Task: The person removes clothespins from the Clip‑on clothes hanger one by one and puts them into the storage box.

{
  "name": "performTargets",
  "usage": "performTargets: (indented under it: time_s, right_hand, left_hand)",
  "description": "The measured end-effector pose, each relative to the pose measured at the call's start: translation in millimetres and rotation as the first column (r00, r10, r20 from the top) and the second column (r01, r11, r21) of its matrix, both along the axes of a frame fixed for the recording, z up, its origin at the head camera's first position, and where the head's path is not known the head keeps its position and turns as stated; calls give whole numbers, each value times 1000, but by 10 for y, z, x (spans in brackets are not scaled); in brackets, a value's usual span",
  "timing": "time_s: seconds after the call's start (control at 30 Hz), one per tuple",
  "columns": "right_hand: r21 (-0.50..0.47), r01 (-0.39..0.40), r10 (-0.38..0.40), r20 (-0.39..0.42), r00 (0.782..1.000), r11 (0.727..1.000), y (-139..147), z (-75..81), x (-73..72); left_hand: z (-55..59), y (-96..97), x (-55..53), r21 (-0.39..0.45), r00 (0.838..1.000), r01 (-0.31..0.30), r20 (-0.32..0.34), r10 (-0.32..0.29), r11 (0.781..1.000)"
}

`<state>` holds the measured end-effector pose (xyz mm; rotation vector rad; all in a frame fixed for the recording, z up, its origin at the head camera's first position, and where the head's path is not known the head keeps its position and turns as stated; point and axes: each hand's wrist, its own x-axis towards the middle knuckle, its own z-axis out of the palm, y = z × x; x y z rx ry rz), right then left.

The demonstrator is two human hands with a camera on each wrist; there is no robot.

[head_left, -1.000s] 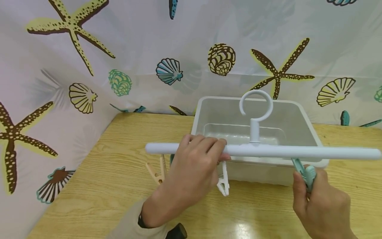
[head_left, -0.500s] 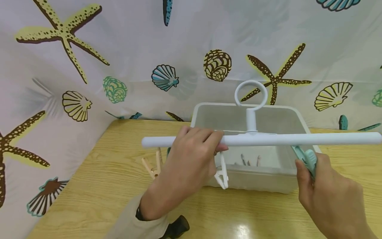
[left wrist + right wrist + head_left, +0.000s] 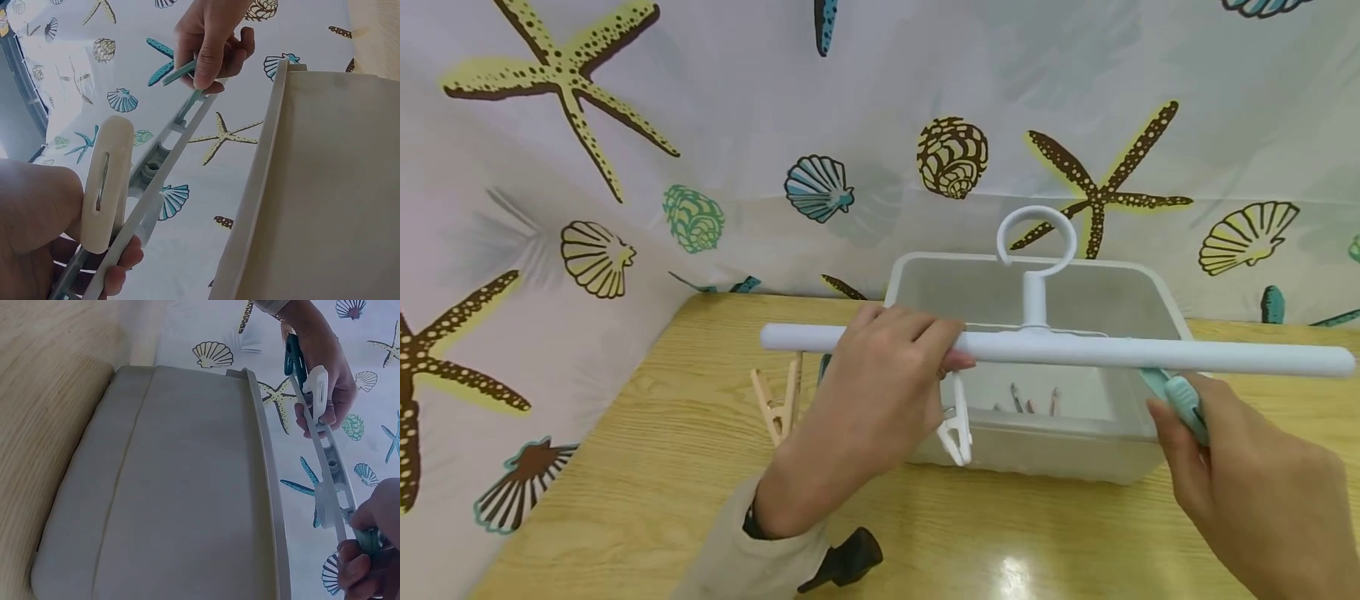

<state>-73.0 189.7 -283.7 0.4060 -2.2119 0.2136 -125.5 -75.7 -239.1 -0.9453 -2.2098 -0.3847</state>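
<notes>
A white clothes hanger with a round hook is held in front of the bin. My left hand grips its bar left of the hook. Below the bar, my right hand pinches a mint-green clothespin, its tip at the bar's underside right of the hook. A white clothespin hangs beside the left fingers. Farther left on the bar are a tan clothespin and a dark teal clothespin, the teal one mostly hidden behind the left hand in the head view.
A whitish plastic bin stands on the wooden table behind the hanger, with several small thin items inside. A shell-and-starfish patterned curtain closes off the back and left. A black object shows under the left sleeve.
The hanger has risen a little, exposing small items in the bin, and its right end now tips slightly down. My right hand has shifted right and up with the mint clothespin.
</notes>
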Motion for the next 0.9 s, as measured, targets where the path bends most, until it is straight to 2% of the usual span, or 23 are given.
performTargets:
  time_s: [0.13, 0.3, 0.53, 0.8, 0.9]
  right_hand:
    - [-9, -50, 50, 50, 998, 999, 10, 31, 27]
    - [-45, -68, 69, 33, 997, 997, 11, 33, 53]
    - [-19, -72, 73, 50, 996, 997, 15, 38, 100]
    - [29, -109, 107, 65, 992, 994, 3, 69, 118]
    - [36, -122, 121, 42, 992, 992, -7, 72, 120]
  left_hand:
    - [2, 9, 2, -1, 1000, -7, -19, 7, 1000]
    - [-21, 24, 1, 1, 1000, -8, -30, 8, 1000]
    - [-40, 24, -13, 28, 999, -25, -43, 26, 999]
    - [-48, 15, -24, 44, 998, -15, -53, 17, 999]
    - [-52, 20, -31, 46, 998, -10, -60, 13, 999]
